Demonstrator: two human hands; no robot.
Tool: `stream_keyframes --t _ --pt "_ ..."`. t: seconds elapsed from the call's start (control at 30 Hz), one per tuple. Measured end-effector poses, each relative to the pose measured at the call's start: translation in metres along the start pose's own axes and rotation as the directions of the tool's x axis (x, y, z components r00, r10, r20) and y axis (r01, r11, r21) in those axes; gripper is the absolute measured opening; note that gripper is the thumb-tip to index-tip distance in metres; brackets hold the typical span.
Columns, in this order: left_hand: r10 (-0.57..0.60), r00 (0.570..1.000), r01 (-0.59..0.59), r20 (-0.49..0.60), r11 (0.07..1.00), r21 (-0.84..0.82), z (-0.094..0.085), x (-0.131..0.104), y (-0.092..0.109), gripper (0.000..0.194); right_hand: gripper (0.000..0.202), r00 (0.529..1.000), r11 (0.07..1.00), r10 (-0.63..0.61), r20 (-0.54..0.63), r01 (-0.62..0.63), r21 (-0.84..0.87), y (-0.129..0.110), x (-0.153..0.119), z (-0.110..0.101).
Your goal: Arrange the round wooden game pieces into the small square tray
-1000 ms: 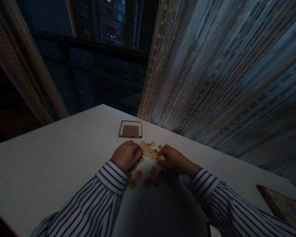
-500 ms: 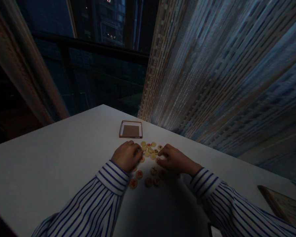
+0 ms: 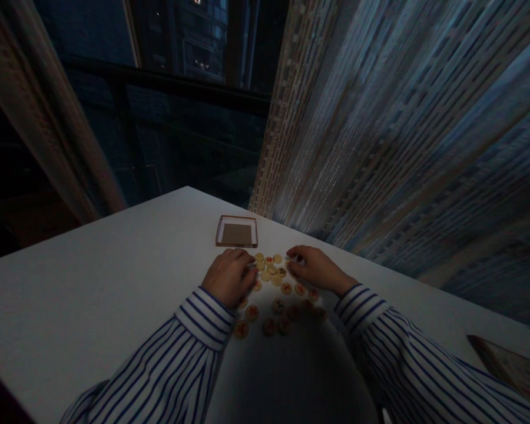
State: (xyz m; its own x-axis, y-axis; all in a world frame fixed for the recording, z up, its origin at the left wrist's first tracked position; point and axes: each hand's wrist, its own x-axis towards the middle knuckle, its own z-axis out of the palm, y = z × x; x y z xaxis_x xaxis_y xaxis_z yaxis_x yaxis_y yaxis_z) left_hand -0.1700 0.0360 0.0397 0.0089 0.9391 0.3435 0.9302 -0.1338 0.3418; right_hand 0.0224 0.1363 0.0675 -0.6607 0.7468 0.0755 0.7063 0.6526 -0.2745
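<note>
Several round wooden pieces [image 3: 277, 281] lie on the white table, some blank side up, others showing red or dark characters. My left hand [image 3: 230, 277] rests at the left edge of this group, fingers curled, and what its fingertips hold, if anything, is hidden. On the right, my right hand [image 3: 314, 268] is at the upper right of the group, thumb and forefinger curved round a pale piece that barely shows between them. Nearer to me, more pieces with characters [image 3: 252, 312] lie in the shadow.
An open shallow box [image 3: 237, 234] with a brown rim stands behind the pieces. A framed flat object [image 3: 510, 365] lies at the right. Beyond the table [image 3: 115, 277] hang curtains [image 3: 362, 118] and there is a dark window.
My right hand has moved up and away from me, uncovering pieces with red characters beneath it. The dark-marked piece at the upper right is now mostly hidden at its fingers. My left hand has barely moved.
</note>
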Motion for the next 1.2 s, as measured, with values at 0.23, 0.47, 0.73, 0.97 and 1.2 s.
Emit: stream_keyframes --t 0.23,0.47,0.73,0.97,1.2 --pt "-0.021 0.999 0.024 -0.044 0.997 0.069 0.003 -0.002 0.0 0.034 0.035 1.0 1.0 0.01 0.02 -0.01 -0.03 0.002 0.007 0.003" --pt "-0.039 0.999 0.042 -0.035 0.993 0.111 0.003 -0.003 0.0 0.034 0.037 0.995 0.991 -0.018 0.093 0.03 -0.127 -0.007 0.022 0.009" --pt "-0.028 0.995 0.037 -0.095 0.994 0.1 0.007 -0.002 -0.002 0.029 0.034 0.988 0.98 -0.031 0.152 0.06 -0.188 -0.009 0.032 0.013" --pt "-0.037 0.994 0.047 -0.1 0.993 0.106 0.006 -0.002 0.0 0.028 0.031 0.989 0.983 -0.037 0.145 0.062 -0.172 -0.009 0.033 0.014" --pt "-0.044 0.993 0.053 -0.11 0.995 0.084 0.003 -0.002 0.004 0.026 0.028 0.992 0.998 -0.06 0.113 0.058 0.021 -0.002 0.034 0.011"
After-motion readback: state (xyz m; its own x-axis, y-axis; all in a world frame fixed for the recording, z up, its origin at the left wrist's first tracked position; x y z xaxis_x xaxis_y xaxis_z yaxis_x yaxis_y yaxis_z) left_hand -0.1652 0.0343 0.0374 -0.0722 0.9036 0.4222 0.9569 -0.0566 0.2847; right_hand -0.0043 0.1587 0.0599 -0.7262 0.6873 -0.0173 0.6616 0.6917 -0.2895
